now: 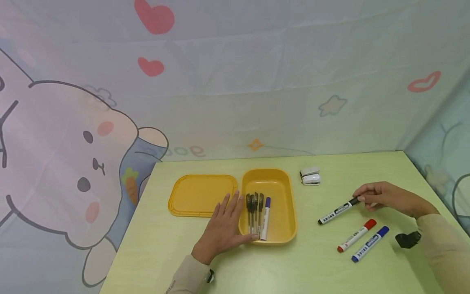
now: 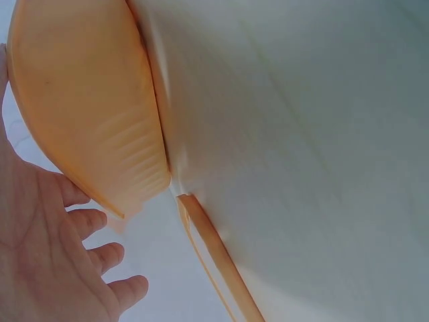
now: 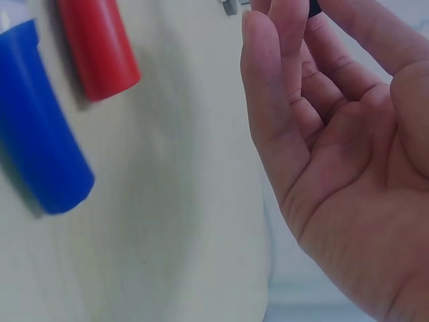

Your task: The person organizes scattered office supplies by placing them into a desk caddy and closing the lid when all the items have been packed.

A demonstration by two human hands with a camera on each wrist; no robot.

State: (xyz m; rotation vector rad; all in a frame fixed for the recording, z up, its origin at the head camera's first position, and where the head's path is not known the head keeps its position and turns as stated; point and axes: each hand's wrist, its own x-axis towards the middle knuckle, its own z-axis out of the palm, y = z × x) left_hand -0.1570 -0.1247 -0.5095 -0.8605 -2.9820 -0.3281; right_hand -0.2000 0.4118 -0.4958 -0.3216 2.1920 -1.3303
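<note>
My right hand pinches the black cap end of a black marker between thumb and fingers. In the right wrist view only a dark bit of that marker shows at the fingertips. With fingers straight and spread, my left hand rests against the left side and front rim of a yellow box. Inside the box lie several clear pens with black caps and a white marker with a purple-blue cap. The left wrist view shows the box's outer wall beside the fingers.
A red marker and a blue marker lie nearer the front on the right. Two small staplers, white and grey, sit behind the box's right side. The flat yellow lid lies left of the box. A printed curtain hangs behind the table.
</note>
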